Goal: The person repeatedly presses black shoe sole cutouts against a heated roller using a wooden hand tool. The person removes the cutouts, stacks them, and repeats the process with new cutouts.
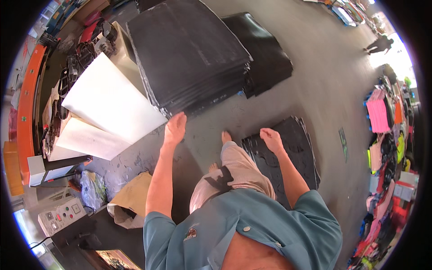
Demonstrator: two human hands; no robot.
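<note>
A tall stack of black sheets (189, 49) stands ahead of me, its edges ragged. My left hand (175, 128) is beside its near left corner, close to a large white sheet (112, 101). The left fingers are loosely bent and slightly apart, and I see nothing in them; whether they touch the stack I cannot tell. My right hand (272, 140) hangs above a lower stack of black sheets (285, 159) to my right. Its fingers are curled in, with nothing showing in them.
Glossy black sheets (261, 49) lie behind the tall stack. To the left are an orange machine frame (30, 108), a control box (63, 216) and a brown paper sack (133, 195). Colourful piled goods (380, 114) line the right side. A distant person (380, 44) is at the far right.
</note>
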